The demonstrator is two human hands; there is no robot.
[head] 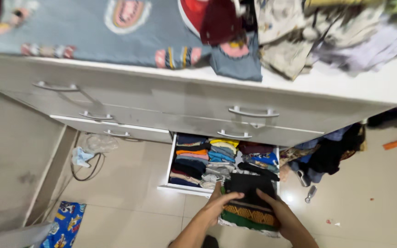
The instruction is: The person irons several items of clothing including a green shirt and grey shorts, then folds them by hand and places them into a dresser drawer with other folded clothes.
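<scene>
Folded cloth (249,202): black, with a gold-patterned band and a green stripe near its lower end. It is held flat at the front right corner of the open drawer (180,189), partly over the drawer's front edge and partly above the floor (368,202).

Left hand (220,203): grasps the cloth's left edge, thumb laid across the top.

Right hand (276,209): grasps the cloth's right side, fingers spread along the fabric.

Drawer: white, pulled out from the bottom row of the dresser (198,103). It holds rows of folded clothes (207,160) in navy, orange, pink, yellow, blue, grey and maroon, standing on edge.

Dresser: white, with curved metal handles (253,111). On its top lie a grey-blue printed sheet (93,36) and a loose heap of garments (327,32).

Right of the drawer: a dark bundle of clothes (331,154) hangs at the dresser's side; a small metal object (310,194) lies on the tiles below it.

Left of the drawer: a black cable (90,167) and a crumpled bag (99,143) on the floor; a blue cartoon-print cloth (65,225) lies nearer the camera.
</scene>
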